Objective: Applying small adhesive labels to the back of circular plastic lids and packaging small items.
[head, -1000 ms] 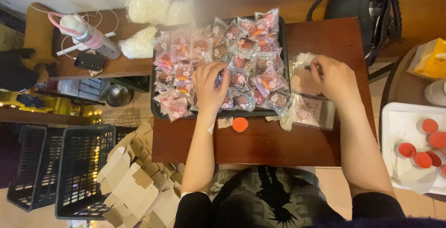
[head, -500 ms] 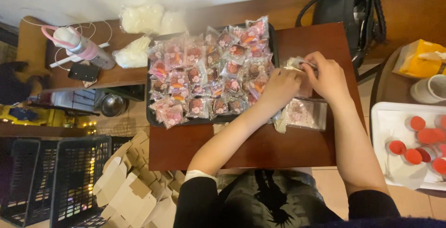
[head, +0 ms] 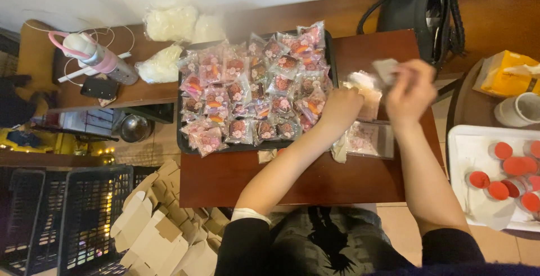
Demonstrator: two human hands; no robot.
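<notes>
1. Left hand [head: 341,109] sits at the right edge of the black rectangular tray [head: 181,120] of pink-patterned wrapped sweets [head: 253,93], fingers curled together; whether they grip anything cannot be told, view is blurred.
2. Right hand [head: 410,91] is raised over the dark brown wooden table [head: 315,177], right of the tray, fingertips pinched on a small clear plastic wrapper [head: 386,69].
3. The wrapper sticks out up and to the left of the right fingertips, far side of the hand, blurred.
4. Between the two hands lies a loose pile of clear empty wrappers [head: 364,87], just beside the left hand.
5. Near side of the right hand: flat clear packet with pink print [head: 368,139] lying on the table.
6. Far right: white tray [head: 467,163] with red-capped small jars [head: 500,169].
7. Far left: pink and white drink bottle [head: 95,57] on a lower wooden bench [head: 129,93].
8. Near left on the floor: folded cardboard boxes [head: 163,231] and black plastic crates [head: 62,214].
</notes>
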